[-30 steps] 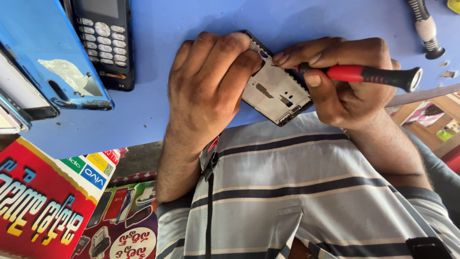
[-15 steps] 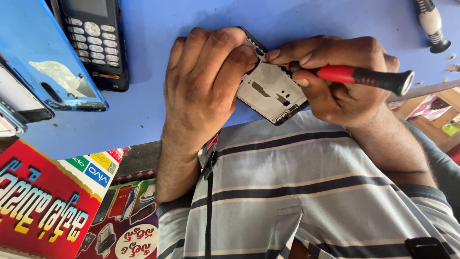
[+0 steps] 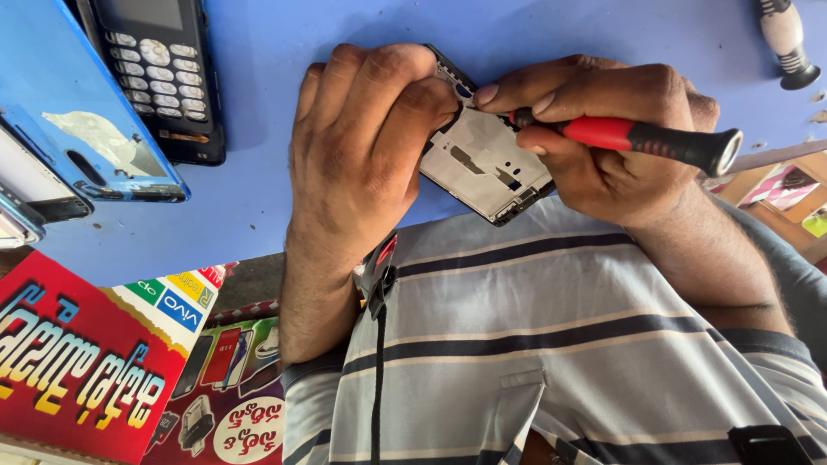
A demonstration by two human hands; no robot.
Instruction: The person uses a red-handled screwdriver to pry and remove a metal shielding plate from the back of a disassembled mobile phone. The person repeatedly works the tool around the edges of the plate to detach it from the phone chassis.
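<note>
My left hand (image 3: 362,164) grips an opened phone (image 3: 487,159) at its left side, holding it over the blue table (image 3: 258,189). The phone's silver inner frame faces up. My right hand (image 3: 603,129) holds a screwdriver (image 3: 637,138) with a red and black handle, its tip pressed onto the upper part of the phone frame. My fingers hide the tip itself. Both hands touch the phone.
A black keypad phone (image 3: 159,73) lies at the upper left beside a blue phone back cover (image 3: 77,112). Another tool handle (image 3: 788,43), white and black, stands at the top right. A red printed poster (image 3: 86,370) sits below the table edge.
Both hands and the phone have drifted slightly up and left in view. The screwdriver stays pressed on the phone frame.
</note>
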